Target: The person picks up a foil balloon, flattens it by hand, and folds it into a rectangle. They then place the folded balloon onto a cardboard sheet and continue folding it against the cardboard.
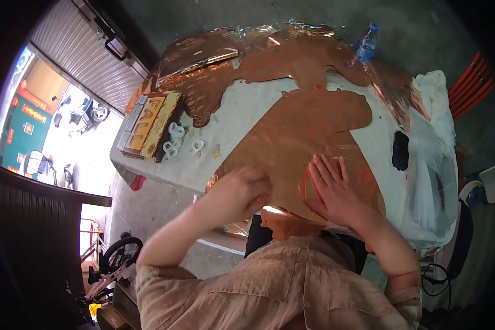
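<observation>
Nearest, bottom centre: one tan, short-sleeved, buttoned shirt (275,286).

Above it, two bare hands. Left hand (247,190), lower centre: fingers curled; whether they pinch anything cannot be told. Right hand (331,190), right of centre: released, palm down, fingers extended, grasping nothing.

Beneath the right hand and reaching well beyond both hands toward frame top: one broad copper-brown foil sheet (297,132). Surface glossy, lightly creased; red-orange streaks about the right hand; rounded lobe at upper right; bright glint at the near edge, between the hands.

Support: one table with whitish covering (247,110).

Right of frame, on the covering: one small black object (400,150), oblong.

Left of centre: several white plastic rings (174,137), clustered and overlapping, exact count unclear; one further ring (198,146) apart.

Beside the cluster, left: one yellow-and-brown printed box (162,125), lettered.

Farther, upper centre: crumpled copper foil (280,58), shiny, number of pieces unclear.

Upper right: one clear plastic bottle (367,45), blue cap, upright.
</observation>
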A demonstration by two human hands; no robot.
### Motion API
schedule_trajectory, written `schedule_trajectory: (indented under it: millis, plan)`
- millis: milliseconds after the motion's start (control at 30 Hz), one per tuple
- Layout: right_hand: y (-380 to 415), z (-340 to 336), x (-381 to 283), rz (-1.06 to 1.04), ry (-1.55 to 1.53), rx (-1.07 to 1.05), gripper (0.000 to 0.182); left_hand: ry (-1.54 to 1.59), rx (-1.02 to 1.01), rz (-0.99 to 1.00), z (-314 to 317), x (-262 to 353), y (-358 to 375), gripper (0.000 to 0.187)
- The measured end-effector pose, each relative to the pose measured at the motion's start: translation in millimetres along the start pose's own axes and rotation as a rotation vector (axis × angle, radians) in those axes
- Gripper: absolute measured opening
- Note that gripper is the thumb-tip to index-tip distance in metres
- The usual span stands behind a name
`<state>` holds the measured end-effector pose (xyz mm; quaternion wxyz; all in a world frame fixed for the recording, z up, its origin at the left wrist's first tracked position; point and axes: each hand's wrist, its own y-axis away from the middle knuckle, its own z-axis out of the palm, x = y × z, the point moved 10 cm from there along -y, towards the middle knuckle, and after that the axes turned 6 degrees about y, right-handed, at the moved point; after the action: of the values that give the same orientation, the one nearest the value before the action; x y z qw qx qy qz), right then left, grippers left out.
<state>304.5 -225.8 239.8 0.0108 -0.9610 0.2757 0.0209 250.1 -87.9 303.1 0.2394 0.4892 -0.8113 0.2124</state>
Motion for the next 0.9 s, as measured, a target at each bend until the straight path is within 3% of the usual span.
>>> schedule_trajectory:
  millis: [67, 233, 900]
  plan:
    - [0, -1, 0, 0.012, -0.028, -0.014, 0.083, 0.041, 0.151, -0.028, 1, -5, 23, 0.019]
    - [0, -1, 1, 0.011, -0.060, -0.022, 0.082, -0.010, 0.254, -0.025, 9, -4, 38, 0.020]
    - [-9, -25, -12, -0.012, -0.095, 0.044, 0.089, -0.085, 0.221, 0.118, 9, 1, 33, 0.024]
